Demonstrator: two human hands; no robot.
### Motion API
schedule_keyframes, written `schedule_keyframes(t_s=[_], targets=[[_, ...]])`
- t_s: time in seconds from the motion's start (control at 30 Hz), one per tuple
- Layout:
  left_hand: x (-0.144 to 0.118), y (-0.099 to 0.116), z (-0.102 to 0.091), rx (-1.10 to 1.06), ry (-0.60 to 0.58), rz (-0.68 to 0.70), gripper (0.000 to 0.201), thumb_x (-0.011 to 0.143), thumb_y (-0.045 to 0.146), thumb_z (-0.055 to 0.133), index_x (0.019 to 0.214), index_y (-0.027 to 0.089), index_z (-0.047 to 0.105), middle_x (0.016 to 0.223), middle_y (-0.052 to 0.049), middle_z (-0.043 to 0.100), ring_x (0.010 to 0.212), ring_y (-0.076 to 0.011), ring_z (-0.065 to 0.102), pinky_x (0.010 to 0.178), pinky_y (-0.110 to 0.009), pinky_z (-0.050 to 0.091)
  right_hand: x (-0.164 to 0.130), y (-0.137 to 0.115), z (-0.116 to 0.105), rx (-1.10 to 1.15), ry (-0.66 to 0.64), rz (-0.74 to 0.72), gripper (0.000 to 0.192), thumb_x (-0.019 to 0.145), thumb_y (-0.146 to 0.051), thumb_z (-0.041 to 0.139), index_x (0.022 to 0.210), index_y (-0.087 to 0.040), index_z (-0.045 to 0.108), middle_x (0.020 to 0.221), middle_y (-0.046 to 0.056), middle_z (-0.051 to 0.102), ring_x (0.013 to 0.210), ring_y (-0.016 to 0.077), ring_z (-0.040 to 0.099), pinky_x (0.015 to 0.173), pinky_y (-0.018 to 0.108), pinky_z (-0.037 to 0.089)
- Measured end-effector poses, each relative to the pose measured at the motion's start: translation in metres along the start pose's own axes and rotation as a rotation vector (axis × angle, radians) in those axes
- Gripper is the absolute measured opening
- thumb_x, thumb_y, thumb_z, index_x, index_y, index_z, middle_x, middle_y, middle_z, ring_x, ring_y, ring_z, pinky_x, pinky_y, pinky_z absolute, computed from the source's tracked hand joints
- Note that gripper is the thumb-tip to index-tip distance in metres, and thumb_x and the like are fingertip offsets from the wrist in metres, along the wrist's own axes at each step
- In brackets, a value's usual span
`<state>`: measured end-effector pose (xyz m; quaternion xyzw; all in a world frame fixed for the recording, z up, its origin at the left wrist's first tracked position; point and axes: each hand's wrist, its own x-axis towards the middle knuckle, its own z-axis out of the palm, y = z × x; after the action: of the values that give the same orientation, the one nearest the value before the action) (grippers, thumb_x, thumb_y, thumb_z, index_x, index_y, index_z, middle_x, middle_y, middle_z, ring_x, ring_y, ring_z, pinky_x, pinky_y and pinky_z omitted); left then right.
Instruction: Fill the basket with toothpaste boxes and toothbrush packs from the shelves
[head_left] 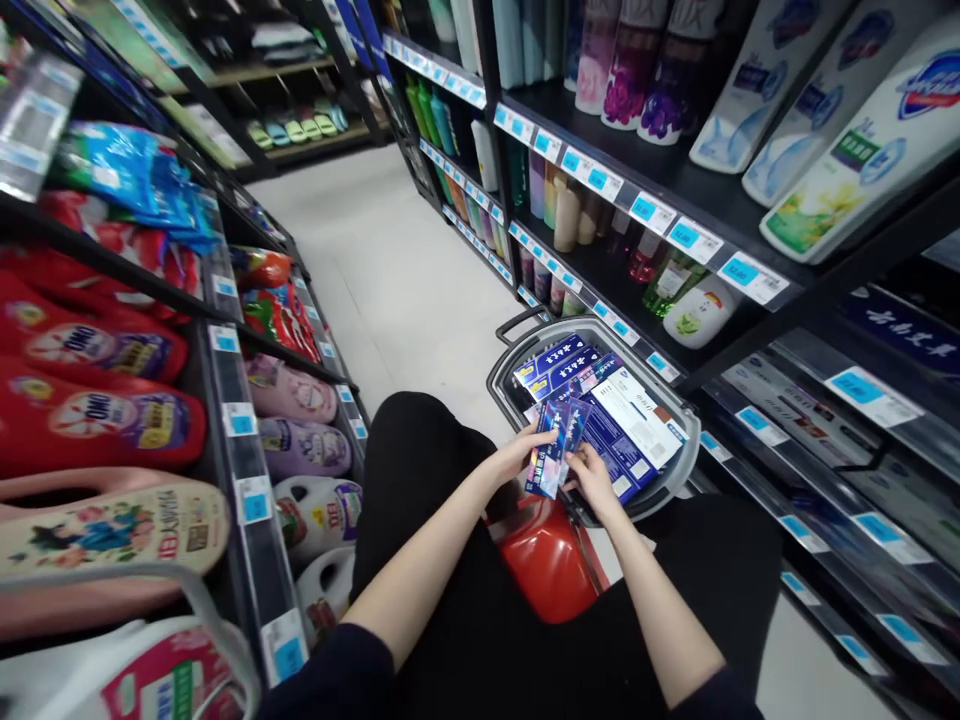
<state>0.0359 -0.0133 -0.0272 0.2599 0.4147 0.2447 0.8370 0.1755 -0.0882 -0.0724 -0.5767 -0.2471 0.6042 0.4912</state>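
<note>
Both of my hands are over a grey shopping basket (686, 450) between my knees and the right-hand shelf. My left hand (517, 452) is closed on a dark blue toothpaste box (541, 472) with a pink and white print. My right hand (592, 482) grips a second blue toothpaste box (576, 425), which lies side by side with the first and partly overlaps it. Under them in the basket are several blue and white boxes (626, 415), some lying flat and some in a row at the far side. My fingertips are partly hidden by the boxes.
A red glossy object (544, 560) is between my legs. On the left, shelves carry red detergent bottles (90, 425) and blue bags (135, 175). The right shelf (637, 190) holds body wash bottles (862, 150). Pale floor (375, 260) runs ahead towards slippers (300, 128).
</note>
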Motion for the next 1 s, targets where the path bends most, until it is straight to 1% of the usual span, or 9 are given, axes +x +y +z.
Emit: schedule_keyframes(t_s=[0.1,0.2,0.33,0.47,0.67,0.77,0.9,0.93,1.0], targets=[[0.0,0.006,-0.005,-0.073,0.056,0.016,0.03,0.071,0.024,0.071,0.097,0.013,0.061,0.082,-0.008,0.071,0.066,-0.0179,0.066,0.067,-0.03,0.052,0.003,-0.004,-0.011,0.059,0.084,-0.013,0.035,0.059,-0.045,0.071,0.079,-0.021,0.054,0.056,-0.007,0.055,0.043,0.0113,0.051,0.035,0.022,0.039],[-0.001,0.014,-0.01,-0.198,0.079,0.048,0.027,0.078,0.029,0.064,0.099,0.013,0.06,0.077,-0.007,0.068,0.057,-0.0156,0.062,0.057,-0.029,0.051,0.007,-0.01,-0.03,0.285,0.19,0.014,0.032,0.057,-0.041,0.07,0.076,-0.02,0.054,0.057,-0.006,0.059,0.047,0.0113,0.053,0.038,0.021,0.038],[-0.006,0.019,-0.015,-0.361,-0.062,0.035,0.042,0.085,0.048,0.05,0.105,0.013,0.059,0.071,-0.005,0.06,0.048,-0.0106,0.052,0.042,-0.021,0.042,0.011,-0.021,-0.053,0.598,0.402,0.052,0.025,0.06,-0.031,0.065,0.079,-0.02,0.055,0.062,-0.006,0.063,0.05,0.0121,0.057,0.042,0.022,0.043],[-0.008,0.016,-0.02,-0.417,-0.191,0.016,0.059,0.081,0.066,0.042,0.111,0.016,0.056,0.068,-0.002,0.053,0.044,-0.0074,0.042,0.034,-0.016,0.03,0.011,-0.032,-0.062,0.756,0.403,0.148,0.017,0.064,-0.027,0.06,0.079,-0.02,0.055,0.058,-0.006,0.061,0.049,0.0136,0.059,0.045,0.027,0.048],[-0.003,0.014,-0.023,-0.304,-0.182,0.014,0.068,0.078,0.075,0.034,0.105,0.017,0.056,0.057,0.003,0.045,0.037,-0.0084,0.035,0.034,-0.021,0.033,0.009,-0.036,-0.057,0.792,0.401,0.167,0.016,0.064,-0.024,0.06,0.079,-0.019,0.056,0.061,-0.006,0.064,0.05,0.0127,0.059,0.044,0.025,0.048],[0.004,0.018,-0.026,-0.106,0.009,0.072,0.063,0.079,0.073,0.036,0.094,0.016,0.059,0.054,0.002,0.047,0.039,-0.011,0.042,0.04,-0.025,0.038,0.01,-0.034,-0.054,0.79,0.434,0.18,0.016,0.064,-0.023,0.06,0.079,-0.019,0.057,0.061,-0.006,0.064,0.051,0.0126,0.059,0.043,0.023,0.046],[0.03,0.034,-0.039,0.515,0.503,0.301,0.043,0.087,0.055,0.039,0.088,0.017,0.059,0.076,-0.005,0.063,0.07,-0.0186,0.06,0.069,-0.031,0.048,0.014,-0.031,-0.053,0.786,0.438,0.178,0.018,0.065,-0.025,0.061,0.081,-0.019,0.056,0.061,-0.006,0.064,0.051,0.0127,0.059,0.044,0.024,0.047],[0.041,0.041,-0.041,0.688,0.567,0.331,0.039,0.089,0.049,0.038,0.088,0.017,0.059,0.085,-0.008,0.065,0.081,-0.0207,0.06,0.077,-0.033,0.046,0.016,-0.03,-0.053,0.781,0.438,0.179,0.018,0.065,-0.026,0.061,0.081,-0.019,0.056,0.061,-0.006,0.064,0.051,0.0127,0.058,0.044,0.024,0.046],[0.066,0.057,-0.044,0.86,0.571,0.319,0.032,0.089,0.04,0.039,0.085,0.016,0.06,0.095,-0.011,0.067,0.092,-0.0238,0.059,0.085,-0.034,0.043,0.019,-0.028,-0.053,0.77,0.43,0.175,0.02,0.064,-0.026,0.062,0.082,-0.02,0.056,0.061,-0.006,0.063,0.05,0.0127,0.058,0.043,0.024,0.045]])
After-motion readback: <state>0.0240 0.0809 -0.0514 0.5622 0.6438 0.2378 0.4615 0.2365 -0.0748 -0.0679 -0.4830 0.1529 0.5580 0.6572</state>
